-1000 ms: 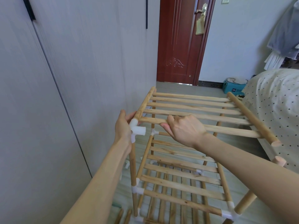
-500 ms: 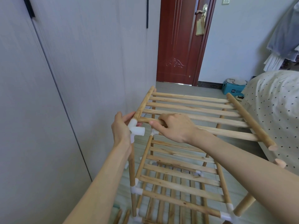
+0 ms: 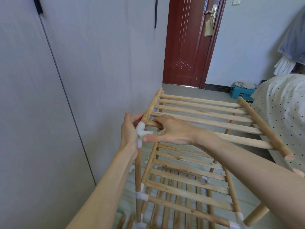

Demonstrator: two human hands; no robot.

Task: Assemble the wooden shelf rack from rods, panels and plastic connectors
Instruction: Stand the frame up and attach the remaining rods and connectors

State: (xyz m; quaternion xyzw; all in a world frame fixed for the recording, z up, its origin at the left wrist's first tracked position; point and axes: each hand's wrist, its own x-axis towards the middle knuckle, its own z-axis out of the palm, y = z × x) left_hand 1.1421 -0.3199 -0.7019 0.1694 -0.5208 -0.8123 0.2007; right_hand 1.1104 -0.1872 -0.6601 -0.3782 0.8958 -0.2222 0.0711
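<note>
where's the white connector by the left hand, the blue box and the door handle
white connector (image 3: 142, 131), head view, on its sideways stub at the top of the near left post
blue box (image 3: 241, 93), head view, on its front face
door handle (image 3: 210, 12), head view, on the brass lever

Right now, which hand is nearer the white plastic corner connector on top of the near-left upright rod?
Left. The left hand wraps the white plastic corner connector from behind; the right hand rests beside it on the slatted wooden panel, thumb just below its stub.
</note>
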